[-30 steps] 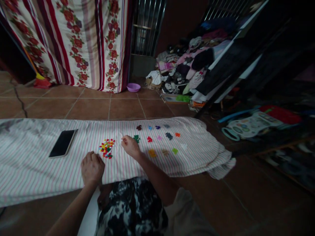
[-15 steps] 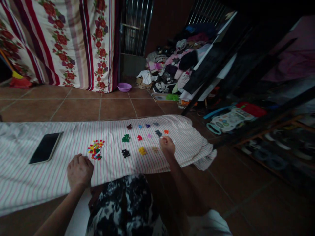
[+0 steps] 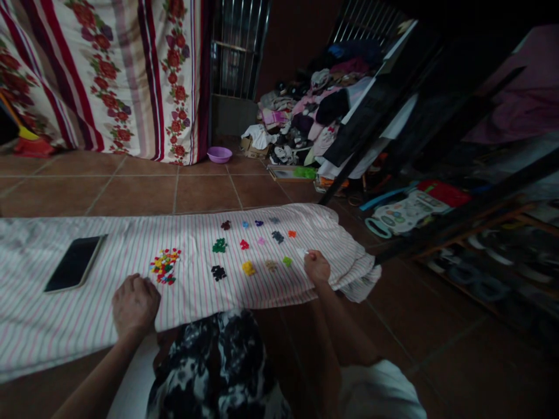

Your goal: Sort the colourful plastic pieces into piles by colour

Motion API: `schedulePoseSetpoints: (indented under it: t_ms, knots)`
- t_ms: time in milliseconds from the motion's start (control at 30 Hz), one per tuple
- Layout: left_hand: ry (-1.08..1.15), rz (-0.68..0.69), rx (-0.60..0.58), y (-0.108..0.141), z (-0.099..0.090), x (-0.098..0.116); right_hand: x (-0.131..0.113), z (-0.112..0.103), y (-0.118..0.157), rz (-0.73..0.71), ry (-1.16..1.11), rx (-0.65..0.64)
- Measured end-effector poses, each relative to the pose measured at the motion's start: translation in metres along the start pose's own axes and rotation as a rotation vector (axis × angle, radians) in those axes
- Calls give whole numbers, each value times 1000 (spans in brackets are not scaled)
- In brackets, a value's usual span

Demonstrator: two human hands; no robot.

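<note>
My left hand (image 3: 136, 304) rests on the striped cloth (image 3: 192, 302), fingers curled, just below a mixed pile of small colored pieces (image 3: 166, 266). What it holds, if anything, is hidden. Right of that pile lie small single-color piles, among them green (image 3: 219, 245), black (image 3: 218, 272), yellow (image 3: 248, 267), tan (image 3: 271, 266), red (image 3: 244, 244), dark gray (image 3: 277, 237) and orange (image 3: 292, 234). My right hand (image 3: 317, 266) is closed at the right end, its fingertips by white pieces (image 3: 302, 252), right of the lime green pile (image 3: 287, 261). Its grip is too small to make out.
A dark-screened phone (image 3: 75, 263) lies on the cloth at the left. Beyond are a purple basin (image 3: 219, 154) on the tiled floor and a heap of clothes (image 3: 305, 110). A toy walker (image 3: 406, 209) stands at the right, near a dark slanted post.
My right hand has moved right, away from the dark gray and tan piles, and the lime green pile now shows. The view has shifted slightly; my left hand stays by the mixed pile.
</note>
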State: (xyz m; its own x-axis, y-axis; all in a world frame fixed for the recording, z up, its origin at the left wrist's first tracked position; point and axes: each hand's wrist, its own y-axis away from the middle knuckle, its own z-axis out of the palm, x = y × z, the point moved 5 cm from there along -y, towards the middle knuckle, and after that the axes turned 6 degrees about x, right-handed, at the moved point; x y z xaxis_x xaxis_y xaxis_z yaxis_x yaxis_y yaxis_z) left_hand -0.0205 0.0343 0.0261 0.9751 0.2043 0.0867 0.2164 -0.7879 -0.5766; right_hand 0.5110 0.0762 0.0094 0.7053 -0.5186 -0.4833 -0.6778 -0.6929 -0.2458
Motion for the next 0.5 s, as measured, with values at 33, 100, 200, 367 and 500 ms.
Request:
schedulePoseSetpoints:
  t_ms: [33,100,200,367,500]
  knots:
    - [-1,-2,-7,0,-1,0,0,2,-2,-5,9,-6]
    - [-3,-5,-21,-1,-2,0,-1,4,-4,-28,14,-5]
    - [2,-9,-41,-1,-2,0,-1,7,-4,-93,-28,25]
    - [22,-26,-55,-2,-2,0,-1,5,2,-176,-137,100]
    - [65,-45,-35,-1,0,-2,-6,-3,10,-182,-213,170]
